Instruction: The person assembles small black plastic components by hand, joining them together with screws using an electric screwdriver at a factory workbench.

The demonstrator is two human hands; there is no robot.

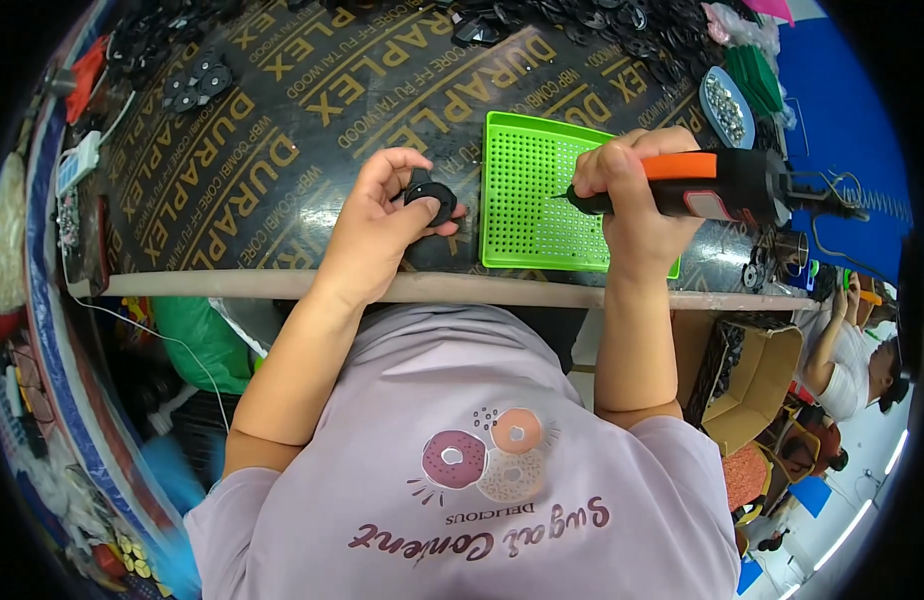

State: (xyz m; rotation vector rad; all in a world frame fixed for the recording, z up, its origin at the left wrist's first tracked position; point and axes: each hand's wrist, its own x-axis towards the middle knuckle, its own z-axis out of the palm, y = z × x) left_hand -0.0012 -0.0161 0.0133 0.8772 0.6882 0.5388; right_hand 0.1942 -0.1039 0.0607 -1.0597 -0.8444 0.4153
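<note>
Between the thumb and fingers of my left hand (374,228) is a small round black plastic part (437,196), with a short tab at its top. It is held just above the table, left of a bright green perforated tray (489,190). My right hand (647,205) is wrapped round a black and orange electric screwdriver (747,185). The screwdriver lies level over the tray, its thin bit pointing left toward the black part, with a gap between them. My fingers hide part of the screwdriver's front end.
Black parts (622,25) are heaped along the table's far side, with a small group (198,82) at the far left. A blue dish (720,125) of small metal pieces stands at the right. A coiled cord (877,200) trails from the screwdriver. Other people (847,375) sit farther right.
</note>
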